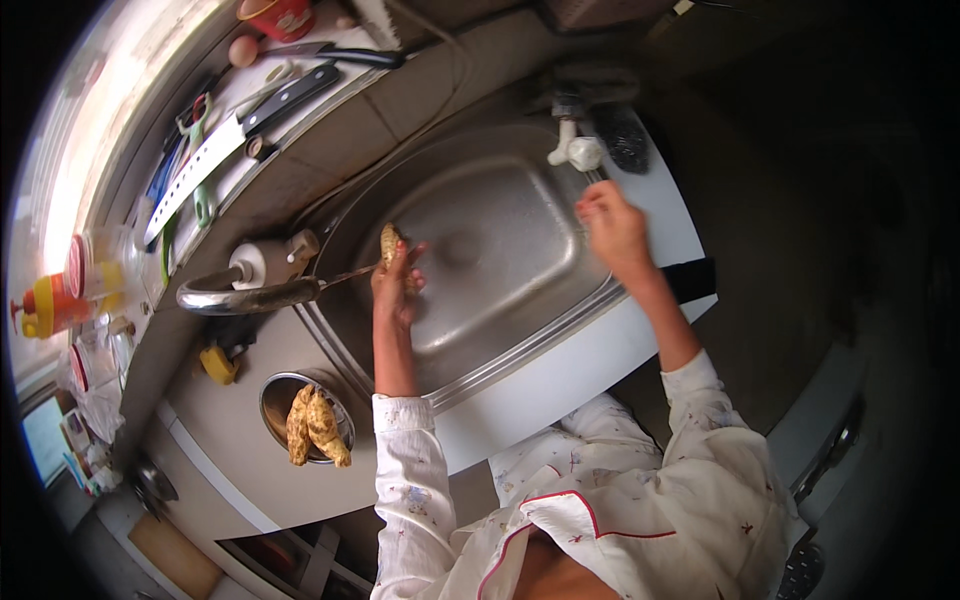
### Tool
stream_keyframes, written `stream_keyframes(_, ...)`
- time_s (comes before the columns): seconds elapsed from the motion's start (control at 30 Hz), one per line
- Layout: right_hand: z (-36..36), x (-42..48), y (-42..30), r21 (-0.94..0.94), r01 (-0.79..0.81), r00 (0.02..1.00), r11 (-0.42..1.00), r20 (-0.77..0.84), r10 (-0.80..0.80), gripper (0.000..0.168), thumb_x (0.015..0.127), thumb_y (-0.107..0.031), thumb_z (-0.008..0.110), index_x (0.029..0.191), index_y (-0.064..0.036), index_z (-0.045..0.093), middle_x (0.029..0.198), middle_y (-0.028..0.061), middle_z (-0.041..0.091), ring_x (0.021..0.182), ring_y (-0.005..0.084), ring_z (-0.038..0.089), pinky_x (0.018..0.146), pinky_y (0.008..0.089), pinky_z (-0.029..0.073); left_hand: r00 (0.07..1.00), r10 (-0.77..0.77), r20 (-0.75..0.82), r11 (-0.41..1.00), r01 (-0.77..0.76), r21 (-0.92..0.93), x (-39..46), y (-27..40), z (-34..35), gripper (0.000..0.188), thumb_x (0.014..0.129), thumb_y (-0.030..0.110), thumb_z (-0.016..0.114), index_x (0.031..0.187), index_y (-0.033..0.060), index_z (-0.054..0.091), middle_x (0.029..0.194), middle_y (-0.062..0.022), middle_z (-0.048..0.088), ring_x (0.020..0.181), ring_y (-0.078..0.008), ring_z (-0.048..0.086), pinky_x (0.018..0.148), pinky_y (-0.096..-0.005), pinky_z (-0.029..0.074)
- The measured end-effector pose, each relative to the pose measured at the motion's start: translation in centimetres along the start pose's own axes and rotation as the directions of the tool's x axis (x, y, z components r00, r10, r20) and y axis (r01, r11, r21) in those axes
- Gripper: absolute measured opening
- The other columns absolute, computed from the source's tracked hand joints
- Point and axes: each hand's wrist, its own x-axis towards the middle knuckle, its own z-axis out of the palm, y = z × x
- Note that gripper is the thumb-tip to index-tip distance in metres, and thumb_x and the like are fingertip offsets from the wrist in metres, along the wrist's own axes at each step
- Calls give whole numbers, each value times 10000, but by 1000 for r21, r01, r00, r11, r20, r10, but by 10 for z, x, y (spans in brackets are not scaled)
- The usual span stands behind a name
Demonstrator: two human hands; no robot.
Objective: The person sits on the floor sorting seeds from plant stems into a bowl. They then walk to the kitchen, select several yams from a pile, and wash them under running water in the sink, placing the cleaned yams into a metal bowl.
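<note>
My left hand (396,281) grips a knobbly tan root tuber (390,244) over the stainless steel sink (480,180). A thin stream of water (351,275) runs from the curved metal faucet (247,295) toward this hand. On the sink's far right side, my right hand (616,225) is raised with its fingers curled. It is close to a white plastic fitting (581,152), and whether it holds anything is unclear because of blur. Two more tubers (309,424) lie in a round metal bowl (271,390) on the counter, left of my left forearm.
A large knife (199,176) with a black handle lies on the ledge behind the sink, near a green peeler (199,161) and an egg (243,51). Lidded jars (97,262) and an orange pump bottle (52,306) stand at left. A yellow object (219,365) sits beside the faucet.
</note>
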Motion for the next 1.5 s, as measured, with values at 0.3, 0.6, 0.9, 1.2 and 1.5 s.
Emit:
stream_keyframes(0.3, -91, 51, 5, -402, 74, 936, 912, -288, -203, 180, 909, -52, 526, 1027, -14, 657, 1076, 131, 653, 893, 235, 667, 792, 304, 532, 997, -59, 44, 977, 67, -202, 5, 7, -1, 648, 930, 622, 306, 1104, 26, 493, 763, -46, 575, 587, -135, 558, 495, -265, 452)
stream_keyframes(0.6, 164, -16, -63, 366, -291, 775, 884, 632, -7, 347, 941, -163, 513, 1229, 29, 513, 1073, 122, 618, 960, 182, 608, 854, 319, 484, 961, 247, 121, 927, -198, -319, -26, -6, 22, 312, 991, 145, 378, 1260, -2, 435, 1171, -156, 547, 1056, -266, 566, 946, -405, 441)
stream_keyframes(0.9, 209, -9, -66, 475, -805, 493, 356, 869, -46, 299, 979, -296, 396, 1115, -59, 517, 918, 52, 611, 738, 116, 594, 467, 201, 394, 763, 634, -127, 685, -478, 550, -41, 6, -3, 472, 900, 73, 553, 1340, -7, 401, 1243, -141, 524, 1147, -191, 510, 910, -272, 433)
stream_keyframes(1.2, 214, -13, -73, 306, -946, 299, 110, 951, -80, 517, 946, -602, 289, 1033, -129, 480, 735, 47, 540, 397, 84, 413, 333, 188, 274, 932, 292, -214, 923, -334, -193, -17, 49, 13, 338, 977, 271, 447, 935, -55, 525, 795, -154, 599, 757, -277, 655, 708, -354, 544)
stream_keyframes(1.5, 239, 3, -88, 272, -892, 259, 362, 962, -85, 462, 965, -517, 365, 1028, -84, 515, 734, 47, 556, 531, 118, 537, 521, 267, 487, 939, 313, -139, 887, -342, -311, -39, 38, -25, 451, 973, 362, 438, 1198, -28, 469, 1148, -138, 576, 1011, -261, 575, 833, -365, 490)
